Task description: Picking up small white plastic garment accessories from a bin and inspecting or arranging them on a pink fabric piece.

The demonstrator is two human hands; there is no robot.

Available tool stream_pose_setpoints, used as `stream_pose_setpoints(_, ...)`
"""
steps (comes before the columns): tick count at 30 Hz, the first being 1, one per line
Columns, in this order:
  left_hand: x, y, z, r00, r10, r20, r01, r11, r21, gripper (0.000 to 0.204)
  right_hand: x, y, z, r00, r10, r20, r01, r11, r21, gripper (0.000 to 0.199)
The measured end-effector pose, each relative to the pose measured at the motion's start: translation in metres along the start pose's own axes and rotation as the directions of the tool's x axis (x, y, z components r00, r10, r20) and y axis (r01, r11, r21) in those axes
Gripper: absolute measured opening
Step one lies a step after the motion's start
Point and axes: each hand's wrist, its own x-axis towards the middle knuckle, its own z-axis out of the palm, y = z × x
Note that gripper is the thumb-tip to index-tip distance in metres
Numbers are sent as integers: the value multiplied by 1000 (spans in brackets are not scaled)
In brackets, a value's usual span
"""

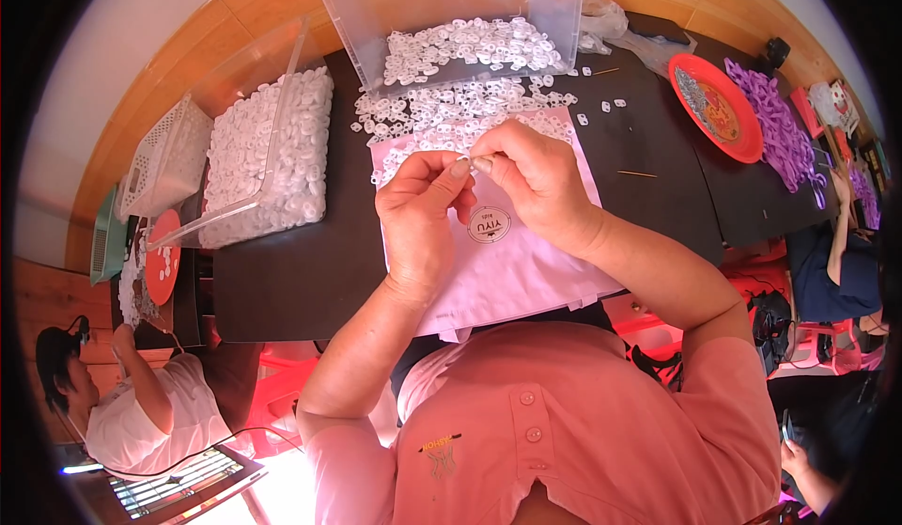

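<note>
My two hands meet above a pink cloth bag (pixel 507 276) spread on the dark table. A small white plastic piece (pixel 473 163) sits between their fingertips, mostly covered by them. My left hand (pixel 420 207) pinches it with thumb and forefinger, the other fingers curled. From the other side my right hand (pixel 537 185) closes thumb and forefinger on the same spot; anything else tiny in that pinch is hidden. Just beyond the hands, many loose white plastic pieces (pixel 413 107) with holes spread over the bag's far edge and the table.
A clear bin (pixel 442 55) tipped toward me holds more white pieces; another full clear box (pixel 268 158) stands left. On the right are a red plate (pixel 742 144) with small metal parts, purple chain links (pixel 780 140) and a thin stick (pixel 637 173). Other people sit at both sides.
</note>
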Motion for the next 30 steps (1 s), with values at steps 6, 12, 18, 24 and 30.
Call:
stream_pose_setpoints(6, 1, 0, 0, 999, -41, 0, 41, 999, -31, 6, -6, 8, 3, 1000, 6, 11, -6, 1000, -12, 10)
stream_pose_setpoints(12, 3, 4, -1, 998, 35, -46, -23, 971, 239, 9, -5, 8, 2, 999, 37, -5, -37, 999, 13, 11)
stream_pose_setpoints(18, 2, 3, -2, 1000, -19, 12, 16, 978, 207, 9, -4, 7, -2, 995, 104, 3, -104, 994, 46, 8)
stream_pose_setpoints(24, 0, -2, -5, 999, -36, 13, 34, 991, 131, 8, -7, 0, 7, 946, 322, 44, -322, 912, 252, 7)
stream_pose_setpoints(30, 8, -2, -12, 1000, -11, 10, 9, 988, 154, 8, 6, 14, -1, 890, 402, 215, -448, 858, 251, 8)
